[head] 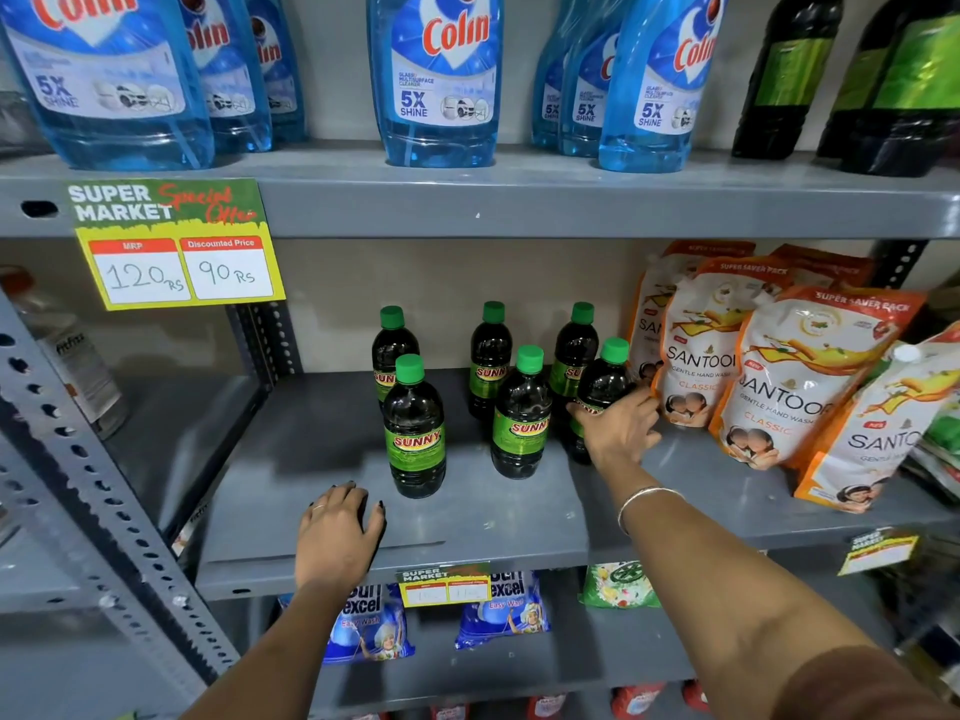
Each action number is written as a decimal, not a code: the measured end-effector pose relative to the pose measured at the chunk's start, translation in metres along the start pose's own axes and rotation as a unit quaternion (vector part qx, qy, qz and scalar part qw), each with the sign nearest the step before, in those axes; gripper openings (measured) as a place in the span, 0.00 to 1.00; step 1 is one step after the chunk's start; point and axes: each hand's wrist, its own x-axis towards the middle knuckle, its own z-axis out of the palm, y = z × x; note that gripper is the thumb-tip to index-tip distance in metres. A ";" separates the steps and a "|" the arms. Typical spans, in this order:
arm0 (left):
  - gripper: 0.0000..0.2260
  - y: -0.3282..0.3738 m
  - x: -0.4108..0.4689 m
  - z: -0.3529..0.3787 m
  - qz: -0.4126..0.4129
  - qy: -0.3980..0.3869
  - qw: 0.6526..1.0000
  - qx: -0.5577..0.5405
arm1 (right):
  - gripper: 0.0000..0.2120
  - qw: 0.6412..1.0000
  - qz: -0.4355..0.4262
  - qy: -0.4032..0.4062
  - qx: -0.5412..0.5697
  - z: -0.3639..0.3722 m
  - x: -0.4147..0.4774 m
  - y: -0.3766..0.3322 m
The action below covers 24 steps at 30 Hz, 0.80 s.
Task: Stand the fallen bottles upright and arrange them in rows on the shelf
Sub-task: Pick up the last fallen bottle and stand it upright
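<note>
Here, six green-capped bottles stand upright in two rows on the grey shelf (519, 517). The right hand (618, 428) has its fingers wrapped around the front-right bottle (602, 387); the left hand (337, 532) rests flat, fingers spread, holding nothing.

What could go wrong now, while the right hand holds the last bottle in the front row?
The right hand grips the front-right bottle, which looks slightly tilted. It stands close to the back bottle and the middle front bottle, so pushing it could knock them over. The Santoor pouches lean right beside the hand and might get bumped.
</note>
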 end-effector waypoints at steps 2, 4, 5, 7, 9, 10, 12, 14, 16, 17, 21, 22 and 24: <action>0.16 0.000 0.000 0.000 0.001 0.001 1.000 0.003 | 0.44 1.000 0.001 0.004 0.004 0.002 0.000 -0.002; 0.16 0.000 0.000 0.000 0.000 0.000 1.000 0.005 | 0.43 1.000 0.010 0.011 0.024 0.005 -0.002 -0.002; 0.16 0.000 0.000 0.001 0.000 0.000 1.000 0.005 | 0.42 0.999 0.013 0.011 0.036 0.006 -0.003 -0.002; 0.17 0.000 0.000 0.001 0.001 0.001 1.000 0.004 | 0.42 0.998 0.012 0.008 0.059 0.009 -0.003 -0.001; 0.18 0.000 0.000 0.001 0.003 -0.002 1.000 0.005 | 0.43 0.997 0.008 0.004 0.076 0.010 -0.002 0.000; 0.19 0.000 0.000 0.001 0.004 -0.006 1.000 0.010 | 0.44 0.997 0.006 0.001 0.081 0.010 -0.001 0.000; 0.21 -0.002 0.001 0.001 0.005 -0.019 0.999 0.025 | 0.45 0.997 0.006 -0.006 0.083 0.009 0.000 0.000; 0.24 -0.003 0.003 0.003 0.004 -0.036 0.999 0.037 | 0.45 0.997 0.009 -0.009 0.073 0.008 0.001 -0.001; 0.26 -0.004 0.004 0.003 0.001 -0.046 0.998 0.038 | 0.45 0.998 0.011 -0.007 0.066 0.007 0.002 -0.003; 0.26 -0.004 0.004 0.003 0.001 -0.047 0.998 0.039 | 0.44 0.998 0.013 -0.006 0.067 0.007 0.003 -0.003; 0.25 -0.002 0.004 0.002 0.003 -0.047 0.998 0.045 | 0.38 0.993 0.022 -0.013 0.115 0.006 0.006 0.000; 0.25 -0.003 0.004 0.002 0.002 -0.048 0.998 0.045 | 0.37 0.991 0.023 -0.019 0.130 0.006 0.008 0.001; 0.26 -0.003 0.004 0.002 -0.002 -0.052 0.998 0.044 | 0.38 0.989 0.029 -0.026 0.145 0.005 0.011 0.003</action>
